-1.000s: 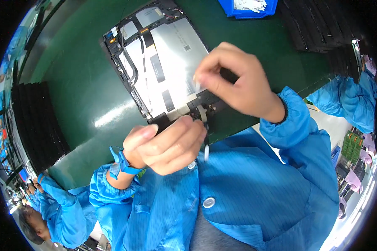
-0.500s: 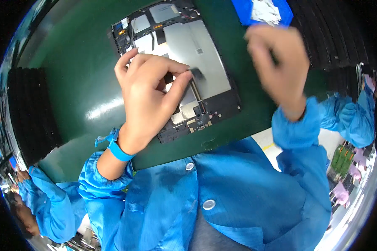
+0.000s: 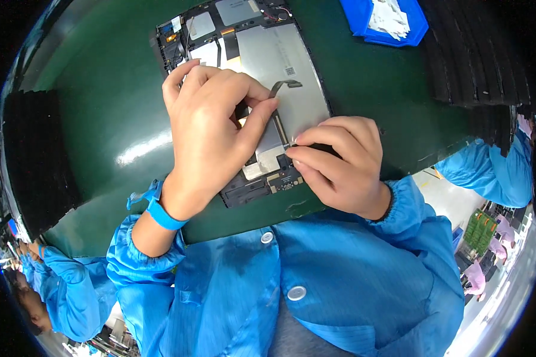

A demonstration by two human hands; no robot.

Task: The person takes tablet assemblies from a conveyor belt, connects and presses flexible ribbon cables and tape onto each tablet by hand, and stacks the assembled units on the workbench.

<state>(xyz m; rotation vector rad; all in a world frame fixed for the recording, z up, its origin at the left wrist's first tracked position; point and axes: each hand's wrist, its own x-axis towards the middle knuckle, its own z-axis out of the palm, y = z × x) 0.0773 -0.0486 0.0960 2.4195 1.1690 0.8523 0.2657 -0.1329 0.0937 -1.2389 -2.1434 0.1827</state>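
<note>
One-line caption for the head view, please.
Both hands, left hand and right hand, press on an opened tablet lying on a green mat.

A small white square label (image 3: 289, 71) sits on the grey plate (image 3: 280, 59) of the open tablet (image 3: 244, 89), near the plate's right edge. Another white sticker (image 3: 177, 24) sits at the tablet's top-left corner. Up and right of the tablet, a blue tray (image 3: 363, 24) holds white slips (image 3: 388, 16). No screens lit.
</note>
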